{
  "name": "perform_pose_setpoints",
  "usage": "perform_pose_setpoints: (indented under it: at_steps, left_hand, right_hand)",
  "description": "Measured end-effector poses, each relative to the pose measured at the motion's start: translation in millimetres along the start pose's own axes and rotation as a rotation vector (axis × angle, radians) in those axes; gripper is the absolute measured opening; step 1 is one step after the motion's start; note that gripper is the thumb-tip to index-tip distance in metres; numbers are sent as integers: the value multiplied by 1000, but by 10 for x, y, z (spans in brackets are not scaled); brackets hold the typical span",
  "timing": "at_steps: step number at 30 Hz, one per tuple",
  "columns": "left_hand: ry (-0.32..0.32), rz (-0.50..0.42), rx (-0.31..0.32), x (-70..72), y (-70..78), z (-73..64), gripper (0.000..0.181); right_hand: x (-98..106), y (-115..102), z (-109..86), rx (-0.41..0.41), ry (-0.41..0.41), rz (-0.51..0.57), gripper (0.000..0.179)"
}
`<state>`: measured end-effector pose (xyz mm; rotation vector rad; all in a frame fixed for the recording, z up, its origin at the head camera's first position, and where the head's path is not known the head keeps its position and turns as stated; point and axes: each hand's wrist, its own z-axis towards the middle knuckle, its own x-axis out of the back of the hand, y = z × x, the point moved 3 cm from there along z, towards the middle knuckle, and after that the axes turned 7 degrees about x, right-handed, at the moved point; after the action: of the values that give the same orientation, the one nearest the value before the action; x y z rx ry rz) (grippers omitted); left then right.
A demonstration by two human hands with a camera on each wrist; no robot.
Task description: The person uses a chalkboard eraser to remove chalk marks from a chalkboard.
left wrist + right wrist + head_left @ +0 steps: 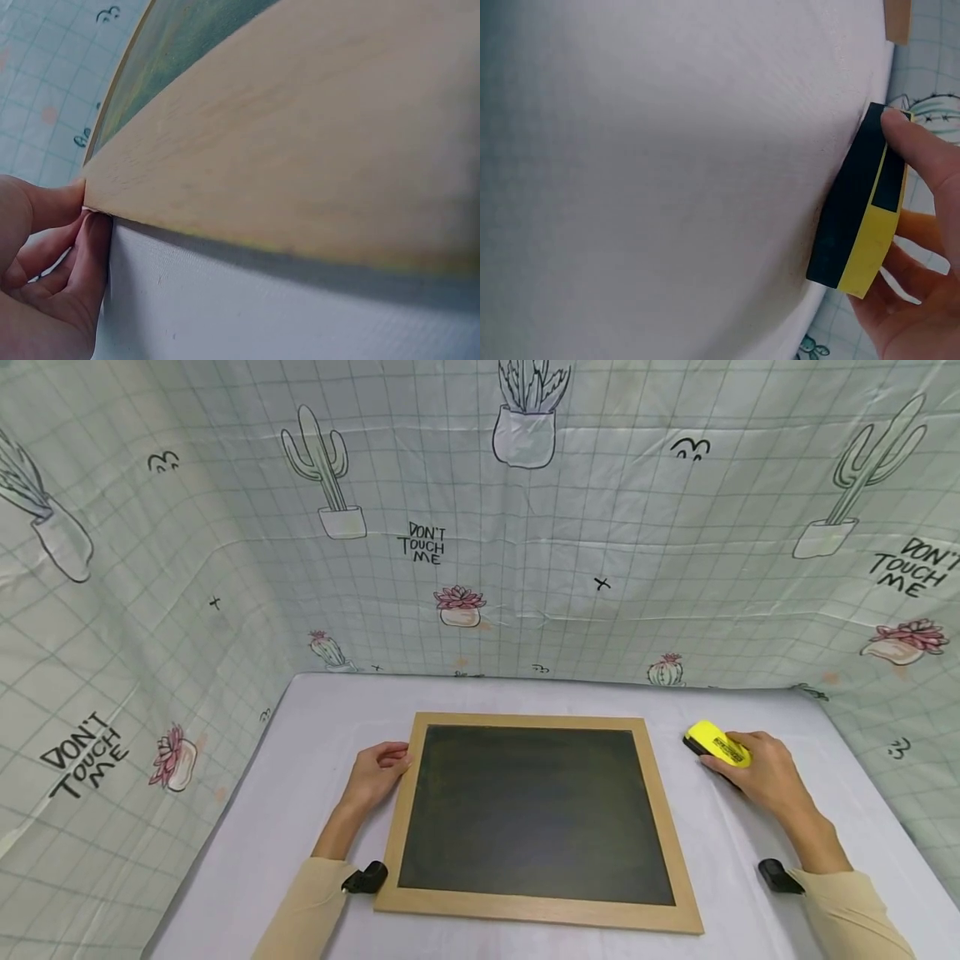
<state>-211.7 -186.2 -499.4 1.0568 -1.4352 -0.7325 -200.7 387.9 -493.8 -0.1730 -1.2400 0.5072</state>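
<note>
A chalkboard (532, 818) in a light wooden frame lies on the white-covered table. My left hand (378, 772) is at the frame's left edge, toward its upper part. In the left wrist view, the thumb and fingers of the left hand (52, 255) meet at the edge of the wooden frame (262, 150). To the right of the board, my right hand (765, 768) grips a yellow and black board eraser (716, 743) by its sides. The right wrist view has the eraser (862, 210) between thumb and fingers, its black side toward the white cloth.
White cloth (570, 693) covers the table. Behind and on both sides hangs a grid-patterned curtain (525, 585) printed with cacti and lettering. A black wrist camera (366, 878) sits by the left sleeve, and another camera (778, 877) by the right one.
</note>
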Motion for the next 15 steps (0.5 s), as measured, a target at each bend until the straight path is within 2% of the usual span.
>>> perform_pose_setpoints:
  at_steps: [3,7,11,15]
  left_hand:
    - [3,0,-47,0,18,-20,26]
    - [6,59,-90,-7,41,-7,24]
    - [42,156,-124,0,95,28,20]
    - [113,237,-168,36,159,36,13]
  right_hand:
    - [13,8,-11,-11,-28,-4,64]
    - [64,-1,-29,-27,-32,23,60]
    - [165,-26,-32,4,69,77,42]
    - [248,-35,-34,58,184,61,24]
